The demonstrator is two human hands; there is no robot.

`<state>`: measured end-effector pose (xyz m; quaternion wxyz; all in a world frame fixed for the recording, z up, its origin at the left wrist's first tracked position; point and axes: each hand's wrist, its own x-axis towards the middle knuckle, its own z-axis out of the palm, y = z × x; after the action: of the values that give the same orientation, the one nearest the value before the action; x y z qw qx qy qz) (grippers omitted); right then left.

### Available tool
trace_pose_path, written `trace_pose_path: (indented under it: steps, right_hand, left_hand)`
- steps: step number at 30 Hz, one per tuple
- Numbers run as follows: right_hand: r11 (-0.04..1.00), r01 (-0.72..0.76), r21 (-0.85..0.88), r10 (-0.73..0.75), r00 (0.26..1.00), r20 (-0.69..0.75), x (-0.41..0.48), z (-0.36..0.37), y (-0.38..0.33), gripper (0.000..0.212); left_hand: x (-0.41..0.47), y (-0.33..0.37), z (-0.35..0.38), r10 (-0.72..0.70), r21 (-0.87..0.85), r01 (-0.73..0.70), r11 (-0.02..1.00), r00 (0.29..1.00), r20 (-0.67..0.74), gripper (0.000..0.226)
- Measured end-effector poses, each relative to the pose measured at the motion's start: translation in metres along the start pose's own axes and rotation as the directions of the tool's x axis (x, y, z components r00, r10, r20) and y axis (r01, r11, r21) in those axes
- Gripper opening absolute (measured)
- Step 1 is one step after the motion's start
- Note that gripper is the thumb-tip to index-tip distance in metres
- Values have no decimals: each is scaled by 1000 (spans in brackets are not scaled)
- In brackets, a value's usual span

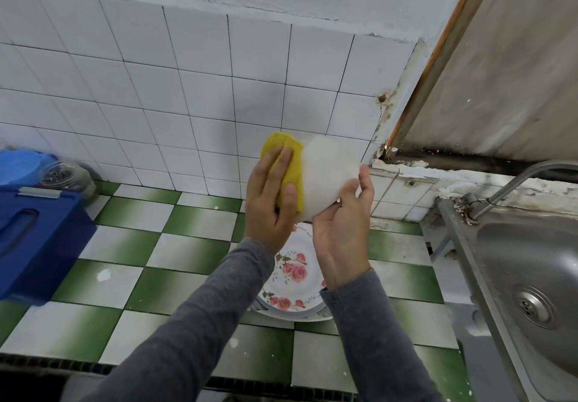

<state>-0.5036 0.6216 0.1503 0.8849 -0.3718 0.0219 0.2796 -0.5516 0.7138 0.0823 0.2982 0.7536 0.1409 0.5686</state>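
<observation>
The green-and-white checked tile surface [131, 245] carries a steel sink [531, 264] at the right, a blue plastic box [37, 232] at the left and a stack of rose-patterned plates [294, 279]. Above that stack, the right hand [341, 232] grips a white round dish [331, 173] by its rim. The left hand [269, 201], fingers loosely curved, holds a folded yellow cloth [289, 164] against the dish's left edge.

1. One view alone was given, taken from a wide-angle camera worn on the head.
2. It was aimed forward and down over the counter's [131, 245] front edge toward the tiled wall [187, 88].
3. The left hand [269, 204] and right hand [341, 232] were caught close, mid-frame.
</observation>
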Motion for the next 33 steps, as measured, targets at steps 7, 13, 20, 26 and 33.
trace_pose_path:
  steps: [7, 13, 20, 26, 33]
  right_hand:
    - [929, 76, -362, -45, 995, 94, 0, -5, 0, 32]
    - [867, 106, -488, -60, 992, 109, 10, -22, -23, 33]
    - [936, 45, -350, -4, 993, 118, 16, -37, -40, 31]
    - [989, -73, -131, 85, 993, 87, 21, -49, -44, 32]
    - [981, 81, -175, -75, 996, 42, 19, -52, -24, 30]
  left_hand:
    - [26, 6, -11, 114, 70, -137, 988, 957, 266, 41]
    - [35, -1, -25, -121, -71, 165, 984, 900, 418, 40]
    - [28, -1, -34, -417, -256, 552, 794, 800, 432, 35]
    - [27, -1, -35, -519, -342, 665, 664, 739, 430, 36]
    - [11, 2, -38, -562, -337, 692, 638, 718, 411, 43]
